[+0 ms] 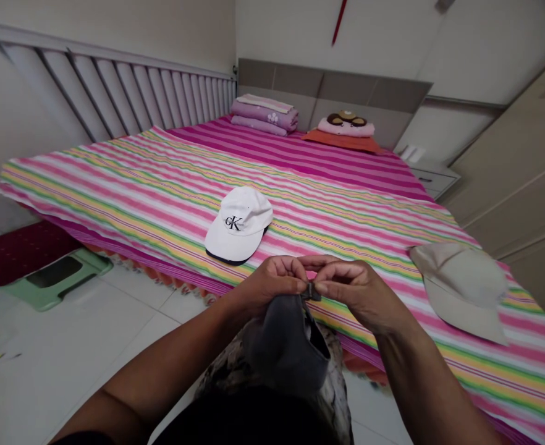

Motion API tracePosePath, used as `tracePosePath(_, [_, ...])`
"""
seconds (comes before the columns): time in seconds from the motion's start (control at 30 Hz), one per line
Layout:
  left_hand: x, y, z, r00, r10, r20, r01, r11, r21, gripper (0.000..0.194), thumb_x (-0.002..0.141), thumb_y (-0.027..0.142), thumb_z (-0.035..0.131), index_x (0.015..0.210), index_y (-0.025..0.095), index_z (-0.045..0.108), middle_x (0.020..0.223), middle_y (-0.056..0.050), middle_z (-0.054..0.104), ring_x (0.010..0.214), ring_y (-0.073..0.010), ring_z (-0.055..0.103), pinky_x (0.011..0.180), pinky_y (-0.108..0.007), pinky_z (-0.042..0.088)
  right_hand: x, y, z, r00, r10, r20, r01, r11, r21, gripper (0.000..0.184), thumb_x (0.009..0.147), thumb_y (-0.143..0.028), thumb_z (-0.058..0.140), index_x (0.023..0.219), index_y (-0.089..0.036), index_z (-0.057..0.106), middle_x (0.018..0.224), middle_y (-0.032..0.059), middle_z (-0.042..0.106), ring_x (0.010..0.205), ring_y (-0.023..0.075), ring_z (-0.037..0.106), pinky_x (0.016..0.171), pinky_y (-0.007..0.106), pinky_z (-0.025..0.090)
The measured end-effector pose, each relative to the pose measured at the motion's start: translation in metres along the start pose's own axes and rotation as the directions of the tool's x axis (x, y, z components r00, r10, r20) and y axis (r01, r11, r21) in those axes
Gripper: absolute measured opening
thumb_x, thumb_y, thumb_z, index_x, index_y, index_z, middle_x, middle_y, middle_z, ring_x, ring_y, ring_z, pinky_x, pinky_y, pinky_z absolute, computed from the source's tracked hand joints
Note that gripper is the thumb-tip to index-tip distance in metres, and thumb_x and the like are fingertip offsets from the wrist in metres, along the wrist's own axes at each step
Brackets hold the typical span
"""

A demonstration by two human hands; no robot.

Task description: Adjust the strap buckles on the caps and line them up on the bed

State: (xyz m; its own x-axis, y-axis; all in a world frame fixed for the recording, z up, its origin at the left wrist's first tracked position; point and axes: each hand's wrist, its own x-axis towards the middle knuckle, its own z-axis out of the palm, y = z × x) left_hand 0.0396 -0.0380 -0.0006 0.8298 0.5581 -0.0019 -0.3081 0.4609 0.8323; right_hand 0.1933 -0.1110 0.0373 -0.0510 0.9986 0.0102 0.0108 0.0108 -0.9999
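Note:
A dark grey cap [285, 346] hangs above my lap, held up by its back strap [311, 292]. My left hand [279, 277] pinches one side of the strap between thumb and fingers. On the other side, my right hand [344, 281] grips the strap close to a small buckle, and the two sets of fingertips almost meet. Just beyond my hands, a white cap [242, 216] with black "CK" letters lies on the bed, its brim toward me. Farther right lies a beige cap [462, 281], also brim toward me.
The bed has a striped sheet [128, 179]. Folded purple bedding [263, 116] and a pink pillow [346, 128] sit by the headboard [337, 93]. A green stool [59, 278] stands on the tiled floor at left; a nightstand [432, 178] is at the far right.

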Motion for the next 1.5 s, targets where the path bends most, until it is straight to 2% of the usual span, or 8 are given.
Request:
tracePosePath(0.17, [0.0, 0.0, 0.002, 0.999, 0.052, -0.006, -0.052, 0.998, -0.04, 0.024, 0.054, 0.023, 0.074, 0.064, 0.011, 0.055, 0.057, 0.0, 0.056, 0.046, -0.0066, 0.047, 0.045, -0.018, 0.034, -0.01, 0.01, 0.007, 0.991, 0.027, -0.129, -0.007, 0.988, 0.155, 0.011, 0.073, -0.029, 0.063, 0.08, -0.02, 0.062, 0.105, 0.0065, 0.064, 0.096, 0.0211, 0.057, 0.083, 0.035, 0.042])
tracePosePath(0.5, [-0.004, -0.005, 0.008, 0.997, 0.077, 0.03, -0.077, 0.997, -0.016, 0.022, 0.059, 0.021, 0.072, 0.067, 0.011, 0.054, 0.06, 0.0, 0.055, 0.049, -0.0061, 0.048, 0.047, -0.017, 0.033, -0.021, 0.001, 0.024, 0.986, -0.035, -0.163, 0.045, 0.997, 0.056, 0.014, 0.074, -0.024, 0.064, 0.064, -0.019, 0.055, 0.112, 0.0062, 0.061, 0.109, 0.024, 0.051, 0.09, 0.037, 0.036])
tracePosePath(0.7, [-0.007, -0.003, 0.01, 0.994, 0.106, 0.01, -0.105, 0.993, -0.055, 0.026, 0.056, 0.024, 0.073, 0.067, 0.012, 0.053, 0.059, 0.0, 0.056, 0.047, -0.0075, 0.05, 0.046, -0.018, 0.035, -0.029, 0.007, 0.026, 0.965, -0.057, -0.258, 0.101, 0.982, 0.162, 0.011, 0.075, -0.028, 0.063, 0.082, -0.022, 0.059, 0.117, 0.0063, 0.058, 0.111, 0.0232, 0.049, 0.092, 0.039, 0.036])
tracePosePath(0.9, [-0.008, -0.004, 0.019, 0.992, 0.115, 0.044, -0.112, 0.992, -0.065, 0.023, 0.056, 0.019, 0.074, 0.065, 0.011, 0.054, 0.061, 0.0, 0.057, 0.05, -0.0067, 0.051, 0.048, -0.017, 0.037, -0.032, 0.007, 0.026, 0.97, -0.093, -0.226, 0.107, 0.993, 0.051, 0.009, 0.073, -0.024, 0.064, 0.068, -0.02, 0.057, 0.11, 0.0058, 0.061, 0.104, 0.0229, 0.053, 0.086, 0.035, 0.037])
tracePosePath(1.13, [-0.01, -0.005, 0.021, 0.991, 0.113, 0.069, -0.105, 0.987, -0.118, 0.023, 0.057, 0.021, 0.074, 0.066, 0.012, 0.055, 0.061, 0.0, 0.058, 0.048, -0.0079, 0.052, 0.046, -0.018, 0.038, -0.04, 0.006, 0.027, 0.964, -0.08, -0.254, 0.121, 0.981, 0.152, 0.01, 0.075, -0.026, 0.062, 0.084, -0.023, 0.06, 0.108, 0.0039, 0.062, 0.103, 0.0204, 0.053, 0.086, 0.034, 0.038])
tracePosePath(1.27, [-0.01, -0.003, 0.024, 0.985, 0.143, 0.102, -0.127, 0.981, -0.149, 0.021, 0.058, 0.02, 0.073, 0.066, 0.011, 0.055, 0.062, -0.002, 0.06, 0.052, -0.0098, 0.056, 0.05, -0.019, 0.042, -0.043, 0.009, 0.029, 0.962, -0.06, -0.266, 0.109, 0.978, 0.177, 0.006, 0.073, -0.025, 0.064, 0.074, -0.022, 0.059, 0.111, 0.0033, 0.061, 0.102, 0.0198, 0.053, 0.084, 0.031, 0.038])
tracePosePath(1.37, [-0.011, -0.002, 0.027, 0.98, 0.156, 0.122, -0.137, 0.979, -0.151, 0.022, 0.058, 0.02, 0.073, 0.065, 0.01, 0.055, 0.061, -0.002, 0.06, 0.053, -0.0098, 0.056, 0.051, -0.019, 0.043, -0.043, 0.008, 0.032, 0.968, -0.042, -0.246, 0.103, 0.966, 0.238, 0.009, 0.073, -0.026, 0.065, 0.069, -0.02, 0.059, 0.107, 0.0039, 0.061, 0.094, 0.0186, 0.055, 0.078, 0.029, 0.039])
tracePosePath(1.5, [-0.012, -0.002, 0.029, 0.975, 0.173, 0.141, -0.151, 0.976, -0.157, 0.023, 0.058, 0.021, 0.074, 0.064, 0.011, 0.055, 0.061, -0.001, 0.059, 0.053, -0.0093, 0.056, 0.052, -0.02, 0.043, -0.043, 0.005, 0.034, 0.978, 0.007, -0.209, 0.063, 0.944, 0.325, 0.014, 0.068, -0.029, 0.068, 0.065, -0.018, 0.059, 0.076, 0.0012, 0.061, 0.067, 0.013, 0.052, 0.065, 0.025, 0.038])
